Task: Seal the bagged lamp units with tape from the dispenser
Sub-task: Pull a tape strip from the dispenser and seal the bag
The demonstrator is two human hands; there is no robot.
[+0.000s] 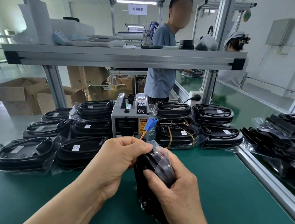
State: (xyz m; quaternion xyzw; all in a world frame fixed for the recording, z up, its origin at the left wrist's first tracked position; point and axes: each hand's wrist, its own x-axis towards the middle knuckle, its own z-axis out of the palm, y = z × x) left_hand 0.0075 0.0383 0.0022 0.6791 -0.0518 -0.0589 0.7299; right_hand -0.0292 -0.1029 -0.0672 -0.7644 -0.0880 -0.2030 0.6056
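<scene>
While bagged lamps (80,150) were stacked either side of the tape dispenser (130,117), one glossy black lamp unit (154,167) in crinkly clear plastic was held above the green table (225,188), seemingly not yet taped. The plastic was pinched at the top by the left hand (118,162), and the rounded body was gripped by the curled right hand (177,190).

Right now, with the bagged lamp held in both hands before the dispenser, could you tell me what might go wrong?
1. The blue connector sticks up above the pinched bag top, so tape might catch its wires or leave it outside.
2. Both the left hand and right hand grip the bagged lamp; freeing one for the tape dispenser may let the flap spring open.
</scene>
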